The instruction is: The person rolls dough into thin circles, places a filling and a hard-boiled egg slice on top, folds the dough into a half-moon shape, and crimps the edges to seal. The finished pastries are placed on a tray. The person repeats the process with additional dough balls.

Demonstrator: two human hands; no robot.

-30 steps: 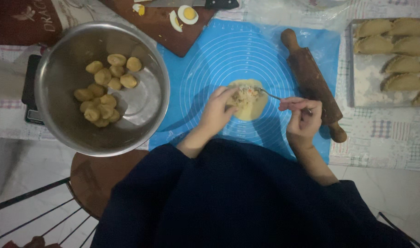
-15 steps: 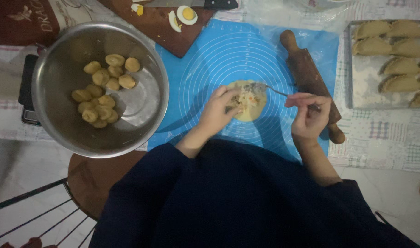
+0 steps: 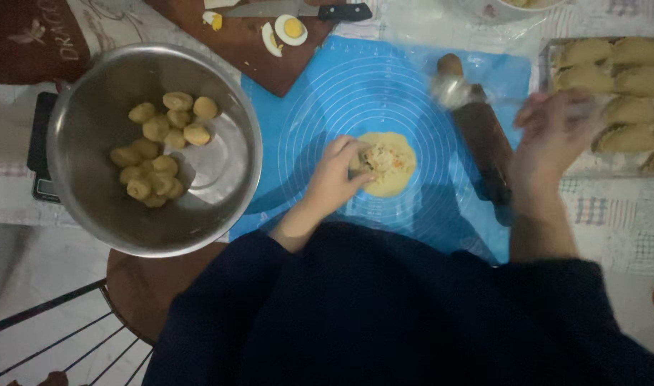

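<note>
While the left hand (image 3: 335, 179) pinches the near-left edge of the filled dough round (image 3: 388, 163) lying flat mid-way on the blue mat (image 3: 355, 86), the blurred right hand (image 3: 552, 132), well apart to the right, grips a spoon (image 3: 452, 91) above the rolling pin (image 3: 484, 136).

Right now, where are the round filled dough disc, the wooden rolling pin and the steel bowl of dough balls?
round filled dough disc (image 3: 397, 179): head view, bare lower edge.
wooden rolling pin (image 3: 486, 146): head view, middle of barrel.
steel bowl (image 3: 216, 171): head view, bare inner wall.
</note>
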